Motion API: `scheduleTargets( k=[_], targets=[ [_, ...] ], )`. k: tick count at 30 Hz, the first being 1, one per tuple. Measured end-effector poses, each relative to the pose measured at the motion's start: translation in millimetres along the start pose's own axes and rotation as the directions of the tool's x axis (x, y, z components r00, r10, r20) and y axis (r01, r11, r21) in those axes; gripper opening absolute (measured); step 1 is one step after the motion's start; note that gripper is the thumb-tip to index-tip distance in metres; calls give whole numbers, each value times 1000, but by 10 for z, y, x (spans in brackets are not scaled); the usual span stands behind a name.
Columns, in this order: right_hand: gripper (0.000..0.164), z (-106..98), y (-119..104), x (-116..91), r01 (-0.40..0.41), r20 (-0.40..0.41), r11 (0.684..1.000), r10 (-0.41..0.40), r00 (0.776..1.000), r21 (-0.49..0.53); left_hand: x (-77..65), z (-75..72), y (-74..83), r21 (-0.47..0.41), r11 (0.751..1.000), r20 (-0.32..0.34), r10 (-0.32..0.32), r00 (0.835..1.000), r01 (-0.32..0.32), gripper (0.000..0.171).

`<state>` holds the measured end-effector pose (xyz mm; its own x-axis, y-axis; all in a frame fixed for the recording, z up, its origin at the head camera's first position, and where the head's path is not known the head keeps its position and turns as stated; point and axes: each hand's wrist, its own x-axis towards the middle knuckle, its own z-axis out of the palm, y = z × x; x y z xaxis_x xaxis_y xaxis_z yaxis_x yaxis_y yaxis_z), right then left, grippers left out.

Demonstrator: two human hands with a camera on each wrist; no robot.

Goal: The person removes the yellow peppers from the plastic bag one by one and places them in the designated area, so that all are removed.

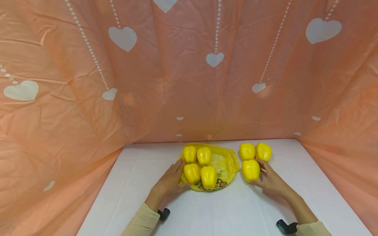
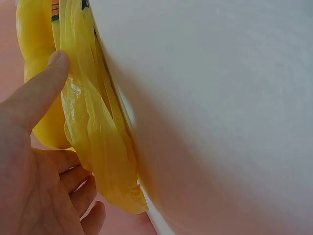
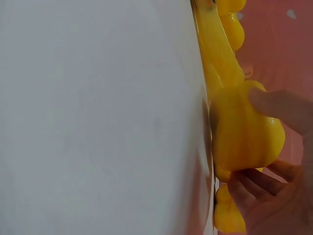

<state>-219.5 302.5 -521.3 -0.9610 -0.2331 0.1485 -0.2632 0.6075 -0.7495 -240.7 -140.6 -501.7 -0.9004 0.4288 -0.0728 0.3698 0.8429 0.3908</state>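
Note:
Several yellow bell peppers (image 1: 208, 177) sit on a flattened yellow plastic bag (image 1: 230, 164) with a printed pattern along its near edge. My left hand (image 1: 171, 178) rests at the bag's left side; in the left wrist view its thumb (image 2: 46, 85) touches the bag and its other fingers are loosely bent beside it. Right of the bag, my right hand (image 1: 273, 180) holds a yellow bell pepper (image 1: 250, 170) between thumb and fingers. The right wrist view shows the thumb on one side of this pepper (image 3: 247, 129) and the fingers on the other.
Two more yellow bell peppers (image 1: 247, 151) stand side by side just behind the held one. Everything lies on a white table (image 1: 212, 213). An orange-pink curtain (image 1: 189, 82) with white hearts hangs behind and at both sides.

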Motion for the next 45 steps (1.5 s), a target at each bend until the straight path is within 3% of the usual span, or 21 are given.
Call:
scheduleTargets(
  k=[8,15,28,37,45],
  targets=[
    [97,-29,-26,15,-93,56,996,93,994,5,13,2,-11,8,1000,12,-1,1000,1,111],
    [98,-47,-59,11,-111,68,994,111,992,-8,15,-7,-7,13,1000,15,-2,1000,2,111],
    [99,-99,-134,33,-20,43,998,22,999,-57,7,1,-10,16,1000,7,8,1000,-8,111],
    [95,-134,-310,88,29,3,996,-29,1000,-84,6,4,-13,22,1000,14,2,1000,-2,111],
    [87,-44,-494,148,73,-5,995,-73,997,-62,10,1,-5,16,1000,5,-3,1000,3,110]
  ],
)
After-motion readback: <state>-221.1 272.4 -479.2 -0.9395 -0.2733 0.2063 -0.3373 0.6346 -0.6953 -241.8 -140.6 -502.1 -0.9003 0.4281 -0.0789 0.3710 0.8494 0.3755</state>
